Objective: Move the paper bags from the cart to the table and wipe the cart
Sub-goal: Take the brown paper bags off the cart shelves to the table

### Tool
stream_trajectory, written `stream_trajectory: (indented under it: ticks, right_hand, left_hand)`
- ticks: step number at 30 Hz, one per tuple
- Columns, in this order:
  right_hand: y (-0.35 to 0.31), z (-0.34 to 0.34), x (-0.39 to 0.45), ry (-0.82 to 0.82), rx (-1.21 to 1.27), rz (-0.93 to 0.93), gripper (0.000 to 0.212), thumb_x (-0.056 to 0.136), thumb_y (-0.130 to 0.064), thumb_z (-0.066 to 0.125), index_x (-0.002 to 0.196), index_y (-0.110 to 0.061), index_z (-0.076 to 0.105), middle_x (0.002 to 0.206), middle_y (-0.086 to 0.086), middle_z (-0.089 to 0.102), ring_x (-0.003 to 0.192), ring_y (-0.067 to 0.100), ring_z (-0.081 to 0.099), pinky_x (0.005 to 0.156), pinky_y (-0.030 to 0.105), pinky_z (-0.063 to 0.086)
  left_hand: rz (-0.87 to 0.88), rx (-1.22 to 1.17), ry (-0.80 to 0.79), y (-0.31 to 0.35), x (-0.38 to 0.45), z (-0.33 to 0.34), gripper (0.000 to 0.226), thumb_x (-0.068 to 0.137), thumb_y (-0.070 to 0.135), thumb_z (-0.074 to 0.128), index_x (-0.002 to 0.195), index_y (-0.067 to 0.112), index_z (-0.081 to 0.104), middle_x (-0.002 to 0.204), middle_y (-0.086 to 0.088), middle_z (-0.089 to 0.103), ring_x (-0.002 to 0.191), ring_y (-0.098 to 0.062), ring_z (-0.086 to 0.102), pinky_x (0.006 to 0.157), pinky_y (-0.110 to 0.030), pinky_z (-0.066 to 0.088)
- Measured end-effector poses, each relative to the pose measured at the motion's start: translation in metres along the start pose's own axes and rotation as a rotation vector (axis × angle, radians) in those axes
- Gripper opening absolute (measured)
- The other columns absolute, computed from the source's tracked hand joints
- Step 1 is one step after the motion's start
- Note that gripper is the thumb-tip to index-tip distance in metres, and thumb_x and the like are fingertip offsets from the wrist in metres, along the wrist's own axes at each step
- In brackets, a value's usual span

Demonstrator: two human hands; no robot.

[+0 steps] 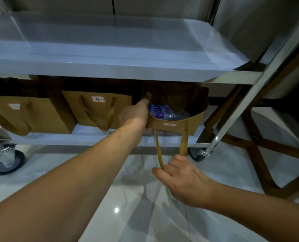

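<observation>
Three brown paper bags stand on the lower shelf of a steel cart (110,72). The right bag (194,127) is open and holds a clear plastic bottle with a purple label (164,113). My left hand (136,113) grips that bag's left edge, thumb reaching up inside the shelf. My right hand (181,177) is below the shelf, closed on the bag's front handle loop (158,154), which is stretched toward me. The middle bag (99,110) bears a label marked 4. The left bag (28,116) has a small white label.
The cart's top shelf (101,37) is bare steel. Castor wheels stand at lower left (7,161) and lower right (197,153) on a glossy tiled floor (127,206). Crossed wooden legs of some furniture (260,149) stand right of the cart.
</observation>
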State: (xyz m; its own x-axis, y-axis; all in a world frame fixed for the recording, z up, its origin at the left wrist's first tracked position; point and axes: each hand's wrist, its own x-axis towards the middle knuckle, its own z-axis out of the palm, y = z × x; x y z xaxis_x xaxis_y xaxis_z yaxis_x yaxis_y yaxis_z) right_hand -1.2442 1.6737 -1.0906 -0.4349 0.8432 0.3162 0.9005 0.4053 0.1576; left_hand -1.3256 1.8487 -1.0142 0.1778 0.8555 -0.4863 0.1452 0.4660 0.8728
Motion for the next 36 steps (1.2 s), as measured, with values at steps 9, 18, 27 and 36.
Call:
stream_trajectory:
  ticks: [9, 18, 27, 36]
  right_hand:
    - [0.048, -0.044, 0.033, 0.503, -0.026, 0.341, 0.026, 0.086, -0.003, 0.059, 0.112, -0.006, 0.064, 0.09, 0.015, 0.062, 0.075, 0.03, 0.055, 0.055, 0.039, 0.047]
    - [0.067, -0.063, 0.071, -0.082, 0.016, 0.785, 0.041, 0.089, -0.03, 0.065, 0.128, -0.02, 0.06, 0.115, 0.004, 0.063, 0.102, 0.029, 0.062, 0.074, 0.034, 0.047]
    - [0.061, -0.063, 0.075, -0.125, -0.023, 0.682, 0.023, 0.095, -0.04, 0.063, 0.107, -0.023, 0.073, 0.094, 0.001, 0.07, 0.095, 0.023, 0.059, 0.074, 0.031, 0.045]
    - [0.017, -0.06, 0.07, 0.44, 0.24, 0.464, 0.039, 0.095, -0.03, 0.059, 0.059, -0.025, 0.046, 0.05, -0.006, 0.044, 0.043, 0.016, 0.045, 0.041, 0.029, 0.039]
  left_hand:
    - [0.042, 0.169, 0.067, 0.006, -0.015, -0.006, 0.023, 0.096, 0.008, 0.057, 0.116, -0.003, 0.062, 0.106, -0.02, 0.068, 0.092, -0.037, 0.071, 0.071, -0.046, 0.063]
    - [0.053, 0.322, 0.107, -0.007, -0.013, -0.026, 0.014, 0.094, 0.012, 0.065, 0.1, -0.001, 0.066, 0.095, -0.019, 0.071, 0.079, -0.033, 0.073, 0.065, -0.042, 0.063]
    - [0.125, 0.481, 0.183, -0.01, -0.013, -0.024, 0.022, 0.098, 0.027, 0.059, 0.093, 0.006, 0.062, 0.083, -0.014, 0.071, 0.074, -0.026, 0.072, 0.07, -0.039, 0.063]
    - [0.1, 0.465, 0.232, -0.012, -0.007, -0.021, 0.024, 0.092, 0.026, 0.057, 0.083, 0.007, 0.067, 0.077, -0.014, 0.072, 0.072, -0.03, 0.071, 0.074, -0.044, 0.063]
